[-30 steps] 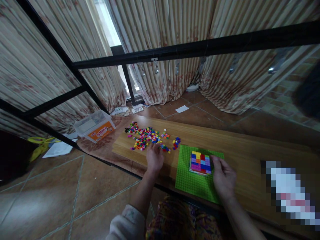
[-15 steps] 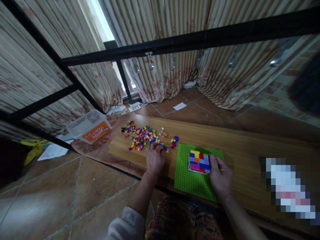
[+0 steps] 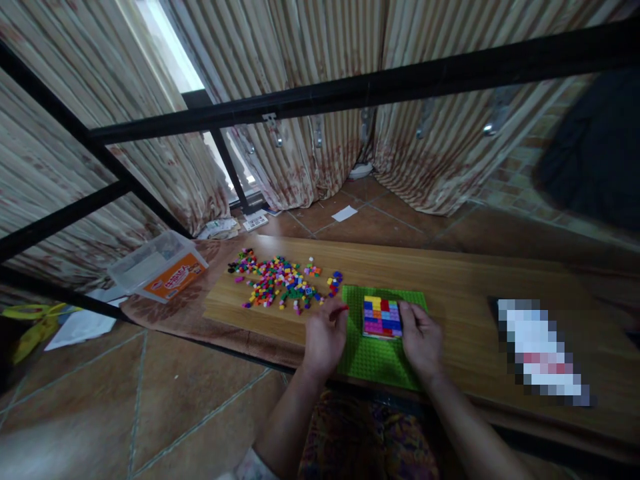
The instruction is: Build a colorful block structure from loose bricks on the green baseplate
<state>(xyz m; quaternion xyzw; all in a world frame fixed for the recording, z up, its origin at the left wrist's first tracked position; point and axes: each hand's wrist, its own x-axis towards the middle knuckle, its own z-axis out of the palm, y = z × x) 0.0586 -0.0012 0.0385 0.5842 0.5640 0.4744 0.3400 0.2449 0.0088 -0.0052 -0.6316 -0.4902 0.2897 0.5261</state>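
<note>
A block of many-coloured toy bricks (image 3: 382,319) sits on a green studded baseplate (image 3: 365,370). My right hand (image 3: 423,339) is closed on the block's right edge, thumb along the side. My left hand (image 3: 325,339) hovers at the baseplate's left edge, fingers pinched around a small red brick (image 3: 345,308). Beyond it to the left spreads a pile of loose small bricks (image 3: 275,277) in mixed colours. A short string of blue, yellow and red bricks (image 3: 335,283) lies between the pile and the baseplate.
The wooden board (image 3: 465,293) carries all of this. At its left end a clear plastic box (image 3: 170,267) with an orange label stands on brown cloth. A pixelated object (image 3: 540,353) lies on the right. A black metal rail (image 3: 320,103) runs across, before curtains.
My left hand has come away from the loose pile, moving right to the baseplate with a red brick in its fingertips. My right hand stays at the block. The view has shifted slightly.
</note>
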